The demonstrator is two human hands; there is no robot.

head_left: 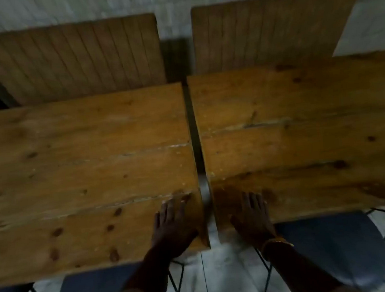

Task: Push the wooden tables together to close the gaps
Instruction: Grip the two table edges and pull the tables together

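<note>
Two wooden tables stand side by side in front of me, the left table (84,167) and the right table (302,136), with a narrow dark gap (195,134) between them. My left hand (173,229) lies flat on the near right corner of the left table, fingers spread. My right hand (254,219) lies flat on the near left corner of the right table, thumb at its near edge. Neither hand holds anything.
Beyond the tables two slatted wooden benches, the left bench (74,60) and the right bench (270,32), stand with a wider gap between them. Dark chair seats on wire legs, one (101,291) at the left and one (330,245) at the right, sit under the near table edges. Pale tiled floor (221,271) lies below.
</note>
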